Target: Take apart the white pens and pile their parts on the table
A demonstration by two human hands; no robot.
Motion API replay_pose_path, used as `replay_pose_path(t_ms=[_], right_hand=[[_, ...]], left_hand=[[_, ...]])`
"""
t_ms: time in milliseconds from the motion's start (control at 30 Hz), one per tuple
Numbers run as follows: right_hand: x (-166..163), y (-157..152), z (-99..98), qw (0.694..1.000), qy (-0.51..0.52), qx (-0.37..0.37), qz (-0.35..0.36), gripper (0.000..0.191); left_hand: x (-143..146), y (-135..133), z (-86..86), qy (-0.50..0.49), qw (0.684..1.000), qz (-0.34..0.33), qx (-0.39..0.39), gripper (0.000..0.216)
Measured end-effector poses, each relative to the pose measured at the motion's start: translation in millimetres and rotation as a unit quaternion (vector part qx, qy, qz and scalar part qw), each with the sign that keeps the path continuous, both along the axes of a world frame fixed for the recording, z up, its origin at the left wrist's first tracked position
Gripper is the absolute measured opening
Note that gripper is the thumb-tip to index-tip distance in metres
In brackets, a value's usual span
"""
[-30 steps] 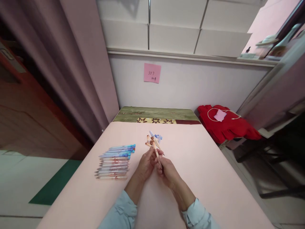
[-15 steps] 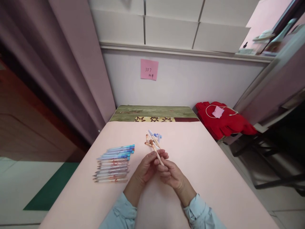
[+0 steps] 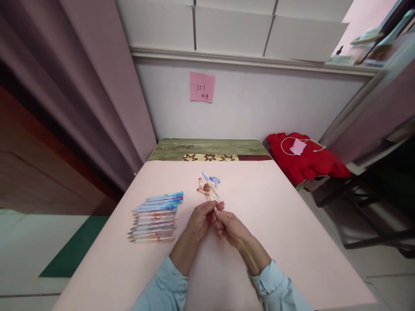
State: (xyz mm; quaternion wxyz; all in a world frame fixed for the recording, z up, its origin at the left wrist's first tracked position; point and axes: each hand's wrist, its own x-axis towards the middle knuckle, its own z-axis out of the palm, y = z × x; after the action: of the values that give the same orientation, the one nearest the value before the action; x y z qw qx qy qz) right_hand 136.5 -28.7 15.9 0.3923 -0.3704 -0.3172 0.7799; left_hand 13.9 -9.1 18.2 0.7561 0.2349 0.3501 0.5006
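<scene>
Both hands meet over the middle of the pink tabletop, closed around one slim pale pen (image 3: pixel 210 196) with a brown top that points away from me. My left hand (image 3: pixel 197 222) pinches its shaft between thumb and fingers. Right beside it, my right hand (image 3: pixel 234 229) grips the lower part, its fingers hiding much of the barrel. Just beyond my fingertips lies a small loose pile of pen parts (image 3: pixel 214 185), some white, some beige and some blue. To the left, several assembled-looking pens (image 3: pixel 155 218) lie side by side, blue ones farther away and pale patterned ones nearer.
A pink cover (image 3: pixel 275 242) lies over the table, and a green patterned strip (image 3: pixel 175 146) shows at the far edge. A pink note (image 3: pixel 202 87) sticks to the wall. Red cloth (image 3: pixel 292 166) with a white cable lies beyond the right edge. A purple curtain (image 3: pixel 106 86) hangs left.
My right hand's thumb and fingers have moved up the pen, close against my left fingertips. Less of the barrel shows now. The view has tilted slightly downward.
</scene>
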Motion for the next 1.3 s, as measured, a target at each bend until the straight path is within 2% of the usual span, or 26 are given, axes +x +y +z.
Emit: replay_pose_path(t_ms=[167,333,400,467,567,700,867,933,1133,1233,1300], right_hand=[[-0.7,-0.3,-6.4,0.988,-0.093,0.059,-0.104,0.046],[-0.8,2.4,-0.7,0.992,-0.109,-0.006,-0.069,0.063],[-1.1,3.9,-0.4,0.992,-0.098,-0.020,-0.072,0.062],[-2.3,4.8,-2.8,0.992,-0.086,-0.015,-0.090,0.055],[-5.9,3.9,-8.7,0.989,-0.062,0.025,-0.128,0.046],[-9.8,0.9,-10.6,0.982,-0.074,0.063,-0.162,0.047],[-8.7,0.5,-2.6,0.990,-0.126,0.003,-0.071,0.058],[-8.2,1.7,-1.4,0.990,-0.124,-0.009,-0.061,0.064],[-12.3,3.1,-7.0,0.985,-0.094,0.016,-0.145,0.045],[-14.7,2.1,-9.0,0.979,-0.100,0.033,-0.174,0.045],[-14.8,2.1,-8.7,0.979,-0.123,0.030,-0.162,0.048]], left_hand=[[-1.0,4.7,1.1,-0.008,0.999,0.042,-0.023,0.026],[-3.2,7.5,3.8,-0.012,0.998,0.055,-0.012,0.028],[-3.8,7.9,2.9,-0.010,0.999,0.047,0.001,0.027],[-4.0,8.3,1.5,-0.009,0.999,0.052,0.009,0.027],[-3.3,8.8,0.0,0.003,0.996,0.093,0.004,0.026],[-1.8,8.7,0.7,0.027,0.991,0.130,-0.008,0.028],[-1.7,9.4,0.6,0.009,0.991,0.133,-0.002,0.027],[-2.2,10.3,-0.8,0.004,0.992,0.127,-0.001,0.026],[-2.5,13.4,-4.9,-0.007,0.987,0.160,-0.001,0.027],[-1.9,13.6,-4.3,-0.013,0.984,0.179,-0.003,0.026],[-1.7,13.1,-3.1,-0.023,0.984,0.179,-0.003,0.025]])
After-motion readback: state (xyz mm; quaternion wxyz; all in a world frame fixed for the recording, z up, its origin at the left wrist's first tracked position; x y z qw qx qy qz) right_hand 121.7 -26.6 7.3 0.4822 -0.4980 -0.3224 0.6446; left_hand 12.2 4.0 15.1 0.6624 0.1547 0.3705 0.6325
